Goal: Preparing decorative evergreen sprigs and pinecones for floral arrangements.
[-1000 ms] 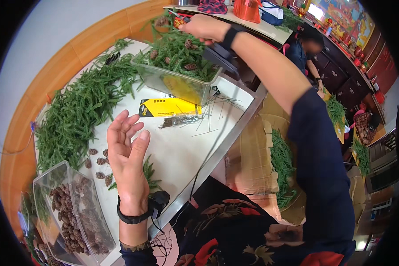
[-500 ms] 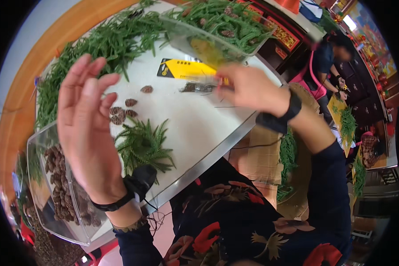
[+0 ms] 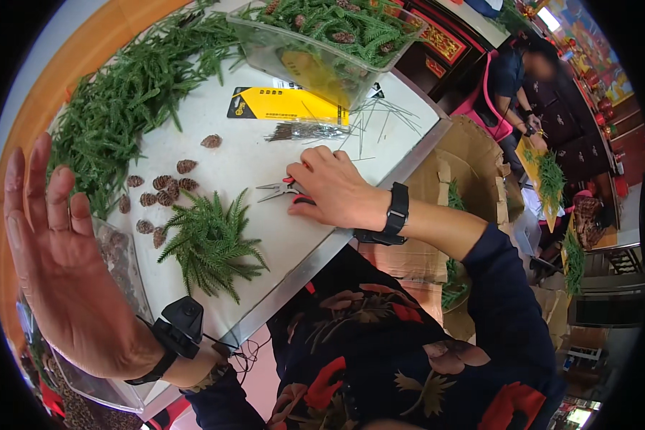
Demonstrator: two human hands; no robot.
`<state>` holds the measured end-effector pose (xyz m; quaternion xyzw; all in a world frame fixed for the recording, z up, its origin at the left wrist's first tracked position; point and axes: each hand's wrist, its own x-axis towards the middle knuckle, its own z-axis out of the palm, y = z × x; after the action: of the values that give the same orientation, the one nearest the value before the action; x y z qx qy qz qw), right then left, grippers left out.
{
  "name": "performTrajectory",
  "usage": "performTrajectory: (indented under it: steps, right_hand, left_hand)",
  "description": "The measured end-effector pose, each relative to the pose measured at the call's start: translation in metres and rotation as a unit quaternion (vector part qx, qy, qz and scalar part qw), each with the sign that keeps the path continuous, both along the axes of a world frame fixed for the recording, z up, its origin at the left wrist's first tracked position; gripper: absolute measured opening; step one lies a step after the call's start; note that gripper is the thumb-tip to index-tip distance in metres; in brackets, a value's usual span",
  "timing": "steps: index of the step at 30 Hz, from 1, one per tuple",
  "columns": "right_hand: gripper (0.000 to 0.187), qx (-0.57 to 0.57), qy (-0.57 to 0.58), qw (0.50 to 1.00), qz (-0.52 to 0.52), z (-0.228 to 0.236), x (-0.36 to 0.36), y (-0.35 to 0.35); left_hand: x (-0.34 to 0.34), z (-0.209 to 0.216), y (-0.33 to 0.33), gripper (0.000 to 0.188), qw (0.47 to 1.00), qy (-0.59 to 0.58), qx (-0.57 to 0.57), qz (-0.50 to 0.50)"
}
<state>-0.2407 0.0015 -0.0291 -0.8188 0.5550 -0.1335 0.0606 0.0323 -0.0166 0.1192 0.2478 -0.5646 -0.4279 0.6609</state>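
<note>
My right hand (image 3: pixel 337 190) is closed over the red-and-black handles of small pliers (image 3: pixel 283 190), low over the white table. The pliers' jaws point left and stand slightly apart. Raised at the left is my left hand (image 3: pixel 72 279), its fingers spread and nothing in it. Between the hands lies a round cluster of green artificial sprigs (image 3: pixel 211 247). Several small brown pine cones (image 3: pixel 168 190) lie loose just beyond it. Past the right hand are a bundle of thin dark wires (image 3: pixel 304 131) in clear wrap and scattered single wires (image 3: pixel 387 122).
A yellow-and-black package (image 3: pixel 287 104) lies before a clear bin (image 3: pixel 315 68) of greenery and cones. Green sprigs (image 3: pixel 115 107) are heaped along the far left. Under my left hand stands another clear bin (image 3: pixel 125 258). A cardboard box (image 3: pixel 416 251) is beyond the table's metal edge; a co-worker (image 3: pixel 509 86) sits at right.
My right hand has come back from the wire bundle toward me and now holds the pliers. My left hand has moved left and opened wider, uncovering more pine cones.
</note>
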Motion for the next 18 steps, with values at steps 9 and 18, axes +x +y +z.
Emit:
performTrajectory:
  steps: [9,18]
  right_hand:
    - [0.034,-0.021,0.024,0.999,0.030,0.006,-0.007,-0.007]
    - [0.010,-0.028,0.027,0.998,-0.050,-0.003,-0.014,-0.107]
  left_hand:
    - [0.015,0.003,0.003,0.049,1.000,0.006,-0.008,0.000]
    - [0.001,0.009,0.015,0.050,0.999,0.002,0.003,-0.038]
